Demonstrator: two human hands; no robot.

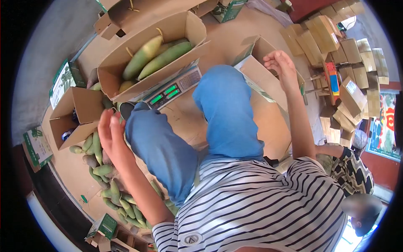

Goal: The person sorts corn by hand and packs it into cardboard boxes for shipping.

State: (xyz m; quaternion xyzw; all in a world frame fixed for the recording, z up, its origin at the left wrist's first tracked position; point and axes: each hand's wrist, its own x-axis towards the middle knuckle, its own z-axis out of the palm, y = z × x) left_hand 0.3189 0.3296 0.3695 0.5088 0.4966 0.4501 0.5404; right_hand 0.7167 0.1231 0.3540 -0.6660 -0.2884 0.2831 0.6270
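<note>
My left hand (111,130) is raised at the left, fingers loosely stretched and apart, holding nothing I can see. It is nearest to a small open cardboard box (86,104) and a pile of green radishes (124,204) on the floor. In front of my knees, a large open carton (161,69) with long green radishes (145,57) inside stands on a scale (176,89) with lit green displays. My right hand (280,65) hovers above another open carton (262,73); its fingers are bent but apart, with nothing visible in them.
Many cardboard boxes (321,35) are stacked at the right, near a wooden stool (329,80) with a red and blue object on it. Another person (352,168) is at the lower right. Printed green-and-white cartons (37,145) stand along the left wall.
</note>
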